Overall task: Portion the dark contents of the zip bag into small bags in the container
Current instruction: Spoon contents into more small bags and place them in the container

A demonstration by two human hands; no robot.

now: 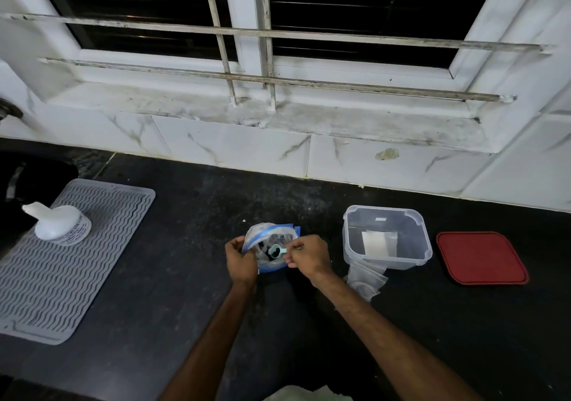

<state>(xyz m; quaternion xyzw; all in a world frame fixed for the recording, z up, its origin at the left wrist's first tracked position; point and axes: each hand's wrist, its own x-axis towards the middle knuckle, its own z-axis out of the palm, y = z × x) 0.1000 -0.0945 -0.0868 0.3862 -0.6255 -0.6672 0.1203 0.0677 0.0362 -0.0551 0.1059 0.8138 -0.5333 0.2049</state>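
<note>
A clear zip bag [272, 235] with a blue zip strip stands open on the black counter, dark contents inside. My left hand [240, 260] grips the bag's left rim. My right hand [306, 255] pinches the handle of a small pale green scoop [276, 250] whose bowl sits inside the bag's mouth. To the right stands a clear plastic container [386, 237] holding one small bag [375, 241]. Several empty small clear bags [366, 278] lie against the container's front.
A red lid [480, 257] lies right of the container. A grey ribbed mat [65, 252] at the left carries a white pump bottle [60, 223]. A tiled wall and window ledge [278, 122] run behind the counter. A sink edge [27, 178] shows far left.
</note>
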